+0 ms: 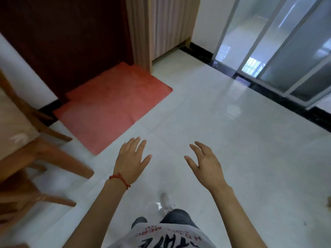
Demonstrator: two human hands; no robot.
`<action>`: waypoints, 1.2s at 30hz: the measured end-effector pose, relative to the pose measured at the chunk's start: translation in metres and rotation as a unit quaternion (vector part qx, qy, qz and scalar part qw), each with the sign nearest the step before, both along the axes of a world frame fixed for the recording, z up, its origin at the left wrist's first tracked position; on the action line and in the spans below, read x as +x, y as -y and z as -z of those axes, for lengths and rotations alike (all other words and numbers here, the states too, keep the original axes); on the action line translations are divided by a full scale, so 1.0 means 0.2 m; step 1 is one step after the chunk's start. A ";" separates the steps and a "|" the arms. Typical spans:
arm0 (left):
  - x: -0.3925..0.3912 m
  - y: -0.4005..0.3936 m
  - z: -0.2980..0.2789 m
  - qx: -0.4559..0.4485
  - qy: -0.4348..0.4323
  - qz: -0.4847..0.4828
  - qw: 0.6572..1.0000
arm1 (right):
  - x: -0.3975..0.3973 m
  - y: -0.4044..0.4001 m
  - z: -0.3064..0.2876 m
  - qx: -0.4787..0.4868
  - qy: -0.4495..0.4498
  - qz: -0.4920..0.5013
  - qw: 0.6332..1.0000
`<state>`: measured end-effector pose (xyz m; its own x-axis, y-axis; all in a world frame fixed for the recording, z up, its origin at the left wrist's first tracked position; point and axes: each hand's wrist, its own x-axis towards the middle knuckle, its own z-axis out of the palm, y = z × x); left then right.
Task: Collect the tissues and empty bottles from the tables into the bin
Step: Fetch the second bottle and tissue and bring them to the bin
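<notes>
White floor [232, 149], both hands spread, empty

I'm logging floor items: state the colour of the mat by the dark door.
The mat is salmon red, plain, seen in the head view.

floor [223, 140]: glossy smooth tile; mat [111, 108]: matt red; chair [41, 154]: varnished wood; door [286, 51]: frosted glass

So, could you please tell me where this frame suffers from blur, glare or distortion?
Head view: the wooden chair at the left edge is smeared by motion blur; soft glare spots sit on the glossy tiled floor; wide-angle distortion tilts the glass door frames; both hands, left hand and right hand, look fairly sharp.
</notes>
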<state>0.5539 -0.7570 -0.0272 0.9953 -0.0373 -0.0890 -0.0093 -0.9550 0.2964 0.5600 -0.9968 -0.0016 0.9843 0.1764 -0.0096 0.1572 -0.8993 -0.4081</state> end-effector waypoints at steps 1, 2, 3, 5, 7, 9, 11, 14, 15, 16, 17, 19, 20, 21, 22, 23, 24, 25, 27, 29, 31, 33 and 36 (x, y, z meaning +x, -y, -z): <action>0.03 -0.01 -0.01 -0.001 0.002 -0.022 1.000 | 0.09 -0.02 0.00 -0.003 0.002 -0.028 1.000; 0.06 -0.02 -0.01 -0.001 0.003 -0.045 0.999 | 0.17 -0.04 0.00 -0.007 0.003 -0.056 0.998; 0.09 -0.04 -0.01 0.000 0.003 -0.069 0.998 | 0.25 -0.07 -0.01 -0.012 0.005 -0.084 0.996; 0.13 -0.07 -0.01 0.004 -0.002 -0.114 0.994 | 0.40 -0.13 -0.01 -0.018 0.013 -0.135 0.991; 0.16 -0.11 -0.02 0.007 -0.019 -0.151 0.988 | 0.53 -0.19 -0.01 -0.020 0.018 -0.179 0.983; 0.18 -0.15 -0.03 0.007 -0.029 -0.181 0.983 | 0.63 -0.26 -0.01 -0.026 0.022 -0.222 0.974; 0.19 -0.20 -0.03 0.007 -0.034 -0.211 0.977 | 0.73 -0.35 0.00 -0.030 0.022 -0.255 0.966; 0.22 -0.30 -0.02 0.018 -0.038 -0.252 0.967 | 0.85 -0.49 0.02 -0.031 0.021 -0.296 0.954; 0.24 -0.33 -0.03 0.021 -0.039 -0.263 0.964 | 0.89 -0.54 0.02 -0.027 0.017 -0.306 0.952; 0.26 -0.37 -0.03 0.021 -0.040 -0.273 0.961 | 0.93 -0.58 0.03 -0.021 0.011 -0.313 0.950; 0.29 -0.42 -0.03 0.022 -0.039 -0.281 0.959 | 0.97 -0.63 0.04 -0.017 0.005 -0.320 0.947; 0.35 -0.50 -0.01 0.023 -0.036 -0.289 0.957 | 1.06 -0.74 0.06 -0.016 -0.003 -0.333 0.943; 0.39 -0.55 0.00 0.022 -0.035 -0.290 0.956 | 1.10 -0.79 0.07 -0.018 -0.007 -0.338 0.941; 0.44 -0.61 0.01 0.020 -0.035 -0.292 0.956 | 1.15 -0.85 0.08 -0.019 -0.008 -0.340 0.940; 0.49 -0.66 0.01 0.018 -0.036 -0.293 0.955 | 1.20 -0.91 0.08 -0.019 -0.007 -0.342 0.940; 0.54 -0.73 0.02 0.017 -0.036 -0.295 0.955 | 1.26 -0.98 0.09 -0.019 -0.004 -0.343 0.939; 0.60 -0.79 0.02 0.018 -0.037 -0.295 0.955 | 1.32 -1.04 0.09 -0.020 -0.004 -0.346 0.938; 0.66 -0.86 0.02 0.020 -0.036 -0.293 0.955 | 1.38 -1.11 0.09 -0.025 -0.002 -0.350 0.936; 0.78 -1.00 0.01 0.025 -0.027 -0.281 0.959 | 1.50 -1.26 0.08 -0.031 0.000 -0.358 0.933; 0.90 -1.15 0.00 0.029 -0.022 -0.271 0.962 | 1.61 -1.41 0.06 -0.023 0.006 -0.359 0.933; 1.01 -1.30 -0.02 0.025 -0.007 -0.282 0.959 | 1.72 -1.56 0.05 -0.006 0.018 -0.356 0.934; 1.13 -1.44 -0.03 0.022 -0.007 -0.287 0.958 | 1.82 -1.71 0.03 0.006 0.024 -0.353 0.935; 1.29 -1.64 -0.05 0.032 -0.001 -0.284 0.958 | 1.96 -1.90 0.01 0.012 0.029 -0.362 0.932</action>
